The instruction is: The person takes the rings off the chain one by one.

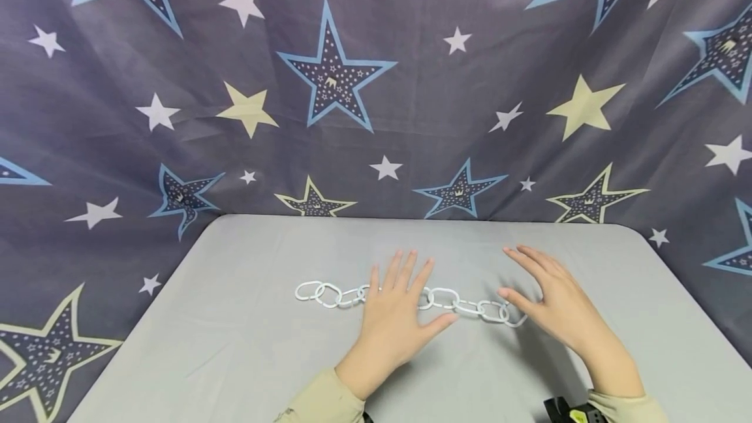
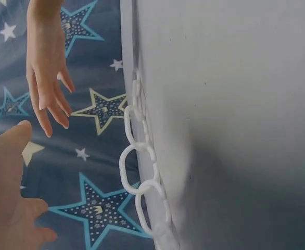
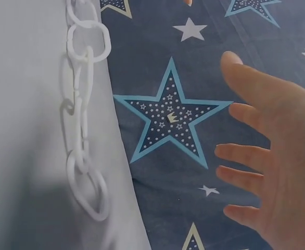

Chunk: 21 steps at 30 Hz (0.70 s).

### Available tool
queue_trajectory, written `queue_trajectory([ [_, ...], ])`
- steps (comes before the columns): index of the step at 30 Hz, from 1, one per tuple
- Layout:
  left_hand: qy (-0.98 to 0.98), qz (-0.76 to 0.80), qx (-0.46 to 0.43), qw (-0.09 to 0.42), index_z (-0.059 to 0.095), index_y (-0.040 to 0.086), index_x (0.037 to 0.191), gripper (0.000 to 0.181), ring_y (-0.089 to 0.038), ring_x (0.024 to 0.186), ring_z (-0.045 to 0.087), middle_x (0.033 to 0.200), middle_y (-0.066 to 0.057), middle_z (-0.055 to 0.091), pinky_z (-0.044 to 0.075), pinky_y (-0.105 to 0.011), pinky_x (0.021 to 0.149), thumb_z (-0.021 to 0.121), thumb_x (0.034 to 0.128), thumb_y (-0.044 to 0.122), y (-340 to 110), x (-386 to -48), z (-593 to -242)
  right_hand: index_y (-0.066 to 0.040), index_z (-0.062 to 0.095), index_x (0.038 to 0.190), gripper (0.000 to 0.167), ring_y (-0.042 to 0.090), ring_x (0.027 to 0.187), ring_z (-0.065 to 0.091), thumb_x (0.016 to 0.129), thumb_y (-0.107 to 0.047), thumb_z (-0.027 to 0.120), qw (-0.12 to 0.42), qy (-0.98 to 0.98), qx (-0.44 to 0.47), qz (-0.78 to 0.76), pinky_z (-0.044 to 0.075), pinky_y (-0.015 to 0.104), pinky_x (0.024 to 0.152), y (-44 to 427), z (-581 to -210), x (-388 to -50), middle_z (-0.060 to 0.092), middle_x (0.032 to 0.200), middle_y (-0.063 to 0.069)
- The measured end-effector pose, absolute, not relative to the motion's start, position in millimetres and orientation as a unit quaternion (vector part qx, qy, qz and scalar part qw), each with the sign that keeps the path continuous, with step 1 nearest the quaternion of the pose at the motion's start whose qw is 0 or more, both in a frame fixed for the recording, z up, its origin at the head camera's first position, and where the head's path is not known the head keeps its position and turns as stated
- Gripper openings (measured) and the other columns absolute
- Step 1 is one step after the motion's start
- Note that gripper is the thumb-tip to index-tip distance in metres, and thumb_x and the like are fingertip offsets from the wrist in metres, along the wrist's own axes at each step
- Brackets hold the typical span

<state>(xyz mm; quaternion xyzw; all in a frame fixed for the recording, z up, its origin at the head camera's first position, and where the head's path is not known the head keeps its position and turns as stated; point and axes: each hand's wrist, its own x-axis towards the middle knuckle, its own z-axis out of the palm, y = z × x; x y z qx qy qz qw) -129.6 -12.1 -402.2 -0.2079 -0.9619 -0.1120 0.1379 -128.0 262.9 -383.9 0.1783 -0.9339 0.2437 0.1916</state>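
A white chain [image 1: 444, 297] of several oval links lies across the grey table from left to right. In the head view my left hand [image 1: 395, 325] covers part of its middle, fingers spread and thumb out to the right. The left wrist view shows a gap between that hand [image 2: 9, 182] and the chain [image 2: 137, 166], so it hovers above. Near the chain's right end is my right hand [image 1: 561, 299], raised over the table with fingers spread and nothing in them. In the right wrist view, this hand [image 3: 282, 151] is apart from the chain [image 3: 82, 120].
A grey table [image 1: 252, 358] with rounded far corners carries the chain. Behind and beside it hangs a dark curtain [image 1: 411, 103] printed with stars. A black device [image 1: 572, 412] is strapped at my right wrist, by the beige sleeve [image 1: 628, 407].
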Motion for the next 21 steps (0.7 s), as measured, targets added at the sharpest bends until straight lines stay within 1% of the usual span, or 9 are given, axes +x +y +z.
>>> queue_trajectory([
  [7, -0.958, -0.093, -0.238, 0.135, 0.035, 0.027, 0.154, 0.084, -0.025, 0.15, 0.016, 0.16, -0.004, 0.03, 0.011, -0.057, 0.116, 0.042, 0.0879, 0.078, 1.9, -143.6, -408.8, -0.012, 0.056, 0.139, 0.065, 0.044, 0.122, 0.051, 0.083, -0.032, 0.081, 0.197, -0.931, 0.187, 0.246, 0.037, 0.064, 0.098, 269.2, -393.1, -131.7, 0.056, 0.135, 0.018],
  [10, -0.954, -0.089, -0.256, 0.131, 0.037, 0.027, 0.153, 0.081, -0.025, 0.149, 0.018, 0.159, -0.004, 0.032, 0.011, -0.057, 0.116, 0.044, 0.0894, 0.075, 7.2, -150.0, -412.3, -0.01, 0.057, 0.137, 0.063, 0.043, 0.12, 0.053, 0.083, -0.03, 0.081, 0.192, -0.93, 0.185, 0.252, 0.038, 0.062, 0.098, 272.0, -396.9, -133.4, 0.058, 0.132, 0.017],
  [16, -0.949, -0.069, -0.282, 0.123, 0.04, 0.029, 0.152, 0.073, -0.024, 0.148, 0.023, 0.156, 0.0, 0.037, 0.014, -0.054, 0.116, 0.042, 0.0929, 0.071, 19.1, -162.8, -415.6, -0.009, 0.06, 0.133, 0.055, 0.042, 0.117, 0.056, 0.086, -0.031, 0.078, 0.175, -0.933, 0.172, 0.264, 0.04, 0.062, 0.096, 275.6, -401.9, -135.6, 0.062, 0.127, 0.016],
  [19, -0.945, -0.067, -0.297, 0.121, 0.044, 0.029, 0.149, 0.068, -0.023, 0.146, 0.028, 0.152, 0.001, 0.043, 0.017, -0.053, 0.116, 0.041, 0.0945, 0.069, 26.3, -167.0, -415.8, -0.009, 0.063, 0.129, 0.05, 0.04, 0.112, 0.06, 0.086, -0.028, 0.079, 0.173, -0.934, 0.168, 0.264, 0.044, 0.06, 0.092, 277.6, -405.1, -136.2, 0.065, 0.122, 0.014],
  [21, -0.941, -0.07, -0.306, 0.123, 0.047, 0.029, 0.147, 0.065, -0.022, 0.144, 0.032, 0.148, 0.003, 0.048, 0.02, -0.052, 0.115, 0.042, 0.0951, 0.068, 31.1, -169.2, -415.9, -0.008, 0.065, 0.127, 0.047, 0.038, 0.105, 0.063, 0.085, -0.025, 0.079, 0.171, -0.934, 0.167, 0.264, 0.047, 0.059, 0.087, 279.2, -407.8, -136.8, 0.067, 0.118, 0.013],
])
